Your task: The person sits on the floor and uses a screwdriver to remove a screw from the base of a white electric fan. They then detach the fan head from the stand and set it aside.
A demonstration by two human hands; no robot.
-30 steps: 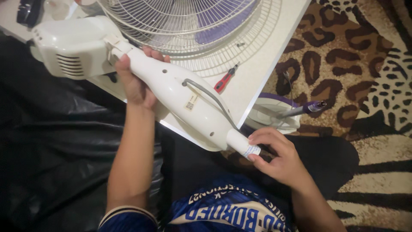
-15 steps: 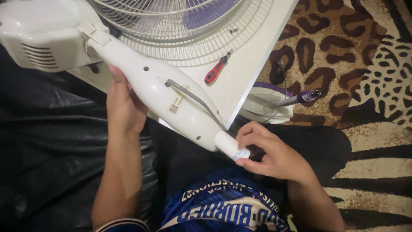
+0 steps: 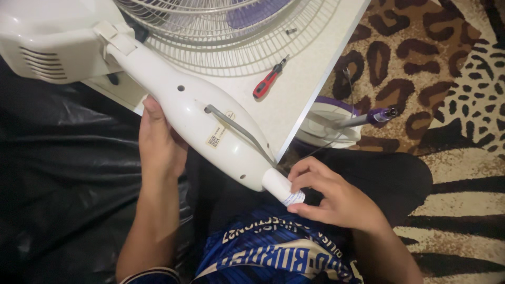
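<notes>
Head view: the white fan neck has slid left and lower in the last second, so the left hand now cups it from beneath. The right hand still pinches its narrow end cap, above the lap, beside the table.

- A white table carries a fan grille, a red-handled screwdriver and a small screw.
- The animal-print carpet bears the fan base.
</notes>
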